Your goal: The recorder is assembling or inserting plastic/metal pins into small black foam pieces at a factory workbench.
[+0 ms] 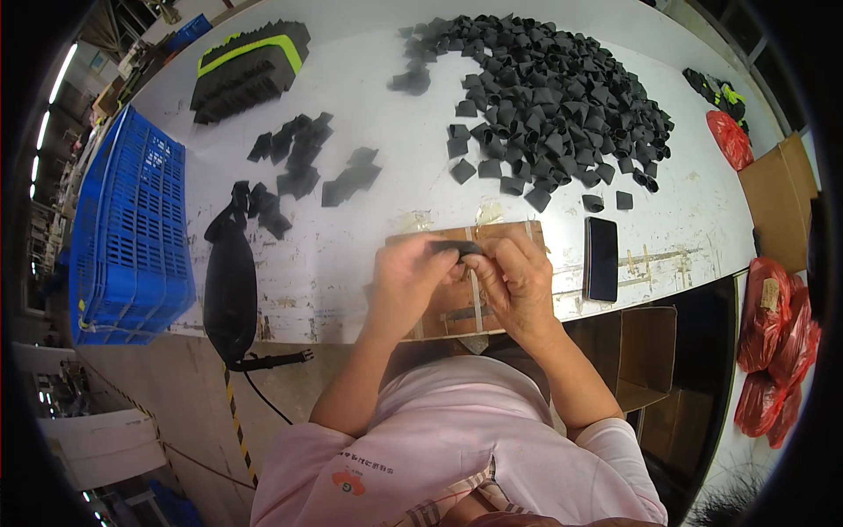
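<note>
My left hand (406,277) and my right hand (518,274) meet over a brown wooden board (458,303) at the table's near edge. Between them they pinch a small black fabric piece (455,247), partly covered by the fingers. Thumbs and fingertips press on it from both sides. Beyond my hands spreads a big heap of small black folded fabric loops (562,110), with a few lying loose at its near side. More small dark pieces (301,158) lie scattered to the left, some overlapping.
A dark stack with a yellow-green band (250,70) sits far left. At left are a blue plastic crate (132,237) and a black pouch with a buckled strap (231,290). A phone (601,259) lies right of the board; red plastic bags (764,307) and cardboard (780,198) are farther right.
</note>
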`<control>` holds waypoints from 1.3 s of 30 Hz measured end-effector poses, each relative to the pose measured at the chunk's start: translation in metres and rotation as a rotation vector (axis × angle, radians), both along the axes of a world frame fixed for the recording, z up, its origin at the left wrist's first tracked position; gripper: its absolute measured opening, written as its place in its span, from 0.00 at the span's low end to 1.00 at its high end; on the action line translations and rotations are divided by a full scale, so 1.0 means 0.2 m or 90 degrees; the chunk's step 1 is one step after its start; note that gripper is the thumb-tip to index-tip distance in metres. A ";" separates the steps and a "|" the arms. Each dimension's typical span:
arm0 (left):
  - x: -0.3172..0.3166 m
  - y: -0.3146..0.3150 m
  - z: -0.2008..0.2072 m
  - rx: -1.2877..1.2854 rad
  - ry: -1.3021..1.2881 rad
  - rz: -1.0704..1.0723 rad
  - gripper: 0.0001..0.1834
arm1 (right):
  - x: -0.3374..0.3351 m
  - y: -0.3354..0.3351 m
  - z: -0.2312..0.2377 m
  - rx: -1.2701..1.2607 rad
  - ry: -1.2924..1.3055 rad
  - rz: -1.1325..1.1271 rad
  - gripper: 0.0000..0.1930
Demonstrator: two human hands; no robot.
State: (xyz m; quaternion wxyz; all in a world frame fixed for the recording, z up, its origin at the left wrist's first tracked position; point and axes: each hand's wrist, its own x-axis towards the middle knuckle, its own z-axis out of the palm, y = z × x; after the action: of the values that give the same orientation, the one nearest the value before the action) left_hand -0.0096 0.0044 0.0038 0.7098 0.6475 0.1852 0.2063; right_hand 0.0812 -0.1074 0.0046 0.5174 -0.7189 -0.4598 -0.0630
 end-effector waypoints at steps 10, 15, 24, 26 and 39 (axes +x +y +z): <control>0.02 0.02 -0.11 -1.011 -0.135 -0.174 0.10 | -0.01 0.02 -0.05 0.010 -0.048 -0.032 0.05; -0.01 -0.03 -0.10 -1.217 -0.348 -0.355 0.11 | -0.02 0.02 -0.08 0.062 -0.077 -0.064 0.05; -0.05 -0.08 -0.07 -0.256 -0.158 0.068 0.10 | -0.02 -0.03 0.08 0.255 0.638 0.078 0.11; -0.04 -0.11 -0.01 -0.065 -0.169 0.105 0.13 | -0.01 -0.03 0.10 0.299 0.757 0.102 0.10; 0.10 -0.17 0.08 0.430 -0.229 0.219 0.09 | -0.07 -0.11 0.09 0.264 0.976 0.195 0.12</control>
State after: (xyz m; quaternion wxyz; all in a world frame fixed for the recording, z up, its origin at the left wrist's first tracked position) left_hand 0.0102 -0.0296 0.0207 0.4338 0.7572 0.0854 0.4809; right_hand 0.0671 -0.1297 0.0227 0.8146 -0.3804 -0.0493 0.4352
